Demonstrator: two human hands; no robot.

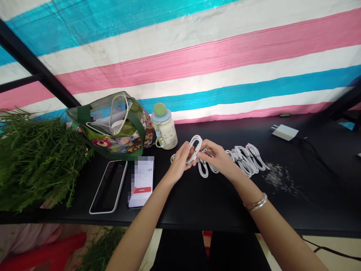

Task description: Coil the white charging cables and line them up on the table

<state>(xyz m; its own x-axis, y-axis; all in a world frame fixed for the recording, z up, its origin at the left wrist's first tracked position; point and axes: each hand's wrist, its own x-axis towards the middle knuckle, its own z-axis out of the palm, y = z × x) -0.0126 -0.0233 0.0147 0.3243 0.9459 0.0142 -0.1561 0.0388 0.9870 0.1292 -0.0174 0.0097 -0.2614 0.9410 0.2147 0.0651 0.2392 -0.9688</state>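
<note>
A coiled white cable point(195, 143) is held upright between my two hands above the black table. My left hand point(181, 162) closes round its lower left side, thumb pressed on the loops. On the right side, my right hand point(213, 155) pinches the coil with thumb and fingers. Beneath and behind the hands lie more white cable coils point(203, 169), partly hidden. To the right of my right hand, a row of several bundled white cables point(246, 160) with black ties rests on the table.
Left of the hands stand a cream bottle point(168, 131) and a green bag point(113, 139). Two phones, one dark point(108, 188) and one lit point(145, 177), lie nearer the front edge. Green foliage point(36, 162) is far left. A white charger point(284, 132) and white scraps point(282, 178) are right.
</note>
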